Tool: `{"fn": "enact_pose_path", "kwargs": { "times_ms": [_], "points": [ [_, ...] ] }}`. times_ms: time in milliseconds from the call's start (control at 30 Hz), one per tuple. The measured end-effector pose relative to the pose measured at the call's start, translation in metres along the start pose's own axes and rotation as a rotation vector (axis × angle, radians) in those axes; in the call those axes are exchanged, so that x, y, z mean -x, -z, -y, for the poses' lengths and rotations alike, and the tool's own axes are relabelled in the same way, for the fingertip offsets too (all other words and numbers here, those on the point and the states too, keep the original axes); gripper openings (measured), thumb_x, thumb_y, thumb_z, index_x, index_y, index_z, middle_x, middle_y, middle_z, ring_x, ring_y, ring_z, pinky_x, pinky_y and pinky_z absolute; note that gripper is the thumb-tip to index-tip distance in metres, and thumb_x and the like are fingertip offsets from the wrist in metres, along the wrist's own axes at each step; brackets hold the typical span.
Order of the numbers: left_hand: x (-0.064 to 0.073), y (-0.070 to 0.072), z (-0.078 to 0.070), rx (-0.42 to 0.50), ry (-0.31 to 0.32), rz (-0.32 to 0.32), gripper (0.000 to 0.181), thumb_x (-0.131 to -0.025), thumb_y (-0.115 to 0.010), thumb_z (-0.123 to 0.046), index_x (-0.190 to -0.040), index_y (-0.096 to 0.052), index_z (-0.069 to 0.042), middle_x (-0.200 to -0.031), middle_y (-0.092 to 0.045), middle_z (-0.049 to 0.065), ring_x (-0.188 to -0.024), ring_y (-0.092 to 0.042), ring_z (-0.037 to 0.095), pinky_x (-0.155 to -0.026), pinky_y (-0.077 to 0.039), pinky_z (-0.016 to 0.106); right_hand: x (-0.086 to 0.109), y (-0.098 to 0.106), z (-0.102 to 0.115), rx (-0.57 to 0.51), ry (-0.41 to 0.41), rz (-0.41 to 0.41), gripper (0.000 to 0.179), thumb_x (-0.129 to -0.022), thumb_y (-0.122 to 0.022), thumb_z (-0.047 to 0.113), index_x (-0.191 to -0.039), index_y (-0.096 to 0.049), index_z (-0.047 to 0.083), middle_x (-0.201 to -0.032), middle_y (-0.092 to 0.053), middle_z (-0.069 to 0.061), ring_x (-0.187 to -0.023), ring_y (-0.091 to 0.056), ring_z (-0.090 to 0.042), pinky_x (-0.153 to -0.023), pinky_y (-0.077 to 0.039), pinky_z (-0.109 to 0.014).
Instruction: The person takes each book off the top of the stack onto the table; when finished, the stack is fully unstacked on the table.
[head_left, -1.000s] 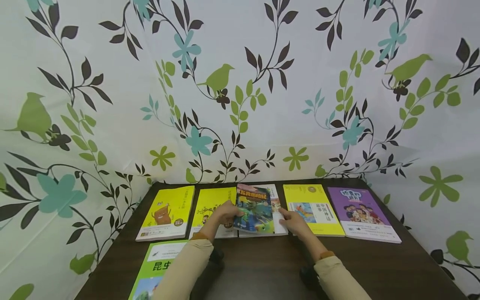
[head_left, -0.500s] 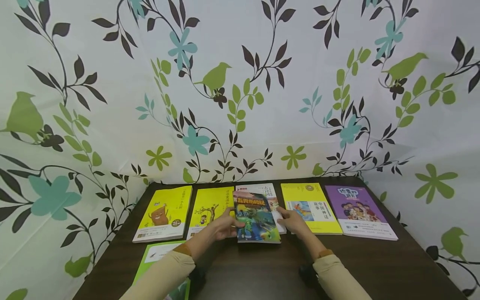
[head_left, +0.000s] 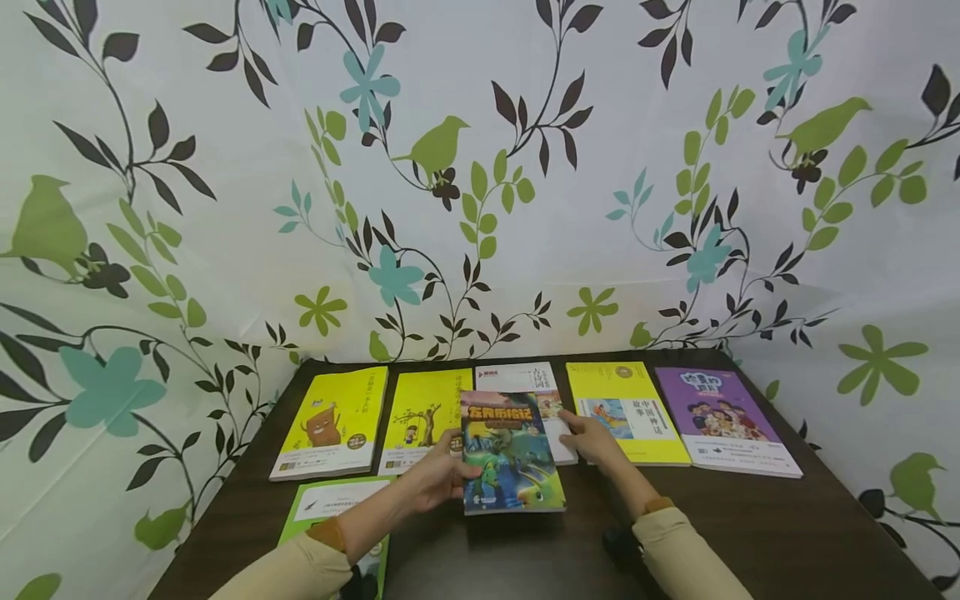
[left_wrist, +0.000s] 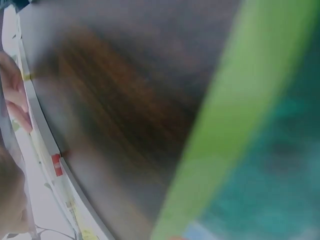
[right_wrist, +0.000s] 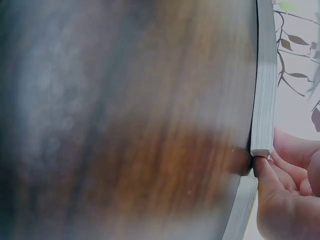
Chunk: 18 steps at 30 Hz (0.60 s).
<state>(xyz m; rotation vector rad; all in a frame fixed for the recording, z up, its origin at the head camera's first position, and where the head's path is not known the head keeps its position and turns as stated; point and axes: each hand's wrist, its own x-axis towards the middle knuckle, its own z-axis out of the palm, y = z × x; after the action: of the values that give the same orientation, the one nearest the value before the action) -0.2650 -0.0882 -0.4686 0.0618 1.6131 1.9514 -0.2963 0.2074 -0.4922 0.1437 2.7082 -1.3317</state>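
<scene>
My left hand (head_left: 438,475) grips the left edge of a paperback with a colourful dinosaur cover (head_left: 513,458), thumb on its front. That book is tilted up and overlaps the lower part of a white book (head_left: 517,379) behind it. With thumb and fingers, my right hand (head_left: 596,442) pinches the right edge of the white book. In the right wrist view, the fingers of the right hand (right_wrist: 287,200) sit at the end of a book's pale page block (right_wrist: 264,100). The left wrist view is blurred, with a green-bordered book (left_wrist: 225,125) at right.
Two yellow books (head_left: 326,417) lie along the back left of the dark table (head_left: 712,533). A yellow book (head_left: 626,408) and a purple book (head_left: 727,417) continue the row on the right. Under my left forearm lies a green book (head_left: 318,500). A patterned cloth (head_left: 480,208) hangs behind.
The left hand has drawn the dinosaur book towards me, off the white book, uncovering more of the white cover. The right hand has stayed at the white book's edge.
</scene>
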Motion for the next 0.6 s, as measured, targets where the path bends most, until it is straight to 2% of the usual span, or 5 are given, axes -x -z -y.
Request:
{"fn": "enact_pose_path", "kwargs": {
  "times_ms": [167,367,467,600],
  "points": [
    [0.016,0.004,0.005,-0.031,-0.001,0.017,0.083,-0.088,-0.063,0.005,-0.146,-0.007,-0.018,-0.1,-0.069,0.012,-0.08,-0.071,0.021,-0.074,-0.059,0.041,-0.002,0.0,0.0,0.013,-0.021,0.002,0.054,-0.094,-0.064,0.015,-0.145,-0.047,0.01,-0.143,-0.047,-0.028,-0.102,-0.055,-0.03,-0.073,-0.049,-0.038],
    [0.038,0.014,0.009,-0.06,0.035,0.06,0.09,-0.09,-0.063,0.0,-0.149,0.003,-0.016,-0.081,-0.056,0.004,-0.065,-0.053,0.011,-0.064,-0.049,0.031,-0.002,0.001,0.001,0.019,-0.037,0.007,0.056,-0.094,-0.064,0.016,-0.146,-0.046,0.01,-0.145,-0.044,-0.028,-0.118,-0.052,-0.036,-0.091,-0.048,-0.05],
    [0.049,0.022,0.012,-0.049,0.043,0.091,0.093,-0.091,-0.062,0.0,-0.15,0.008,-0.014,-0.086,-0.058,0.005,-0.068,-0.056,0.011,-0.067,-0.05,0.032,-0.002,0.0,0.002,0.02,-0.033,0.003,0.056,-0.093,-0.064,0.015,-0.146,-0.046,0.009,-0.146,-0.043,-0.028,-0.116,-0.051,-0.036,-0.092,-0.047,-0.049],
    [0.064,0.031,0.018,-0.016,0.05,0.133,0.092,-0.09,-0.063,0.001,-0.148,0.007,-0.014,-0.098,-0.068,0.01,-0.078,-0.068,0.015,-0.072,-0.056,0.035,-0.002,-0.001,0.002,0.021,-0.04,0.006,0.056,-0.094,-0.064,0.015,-0.146,-0.045,0.01,-0.146,-0.043,-0.027,-0.112,-0.051,-0.034,-0.084,-0.047,-0.042]
  ]
}}
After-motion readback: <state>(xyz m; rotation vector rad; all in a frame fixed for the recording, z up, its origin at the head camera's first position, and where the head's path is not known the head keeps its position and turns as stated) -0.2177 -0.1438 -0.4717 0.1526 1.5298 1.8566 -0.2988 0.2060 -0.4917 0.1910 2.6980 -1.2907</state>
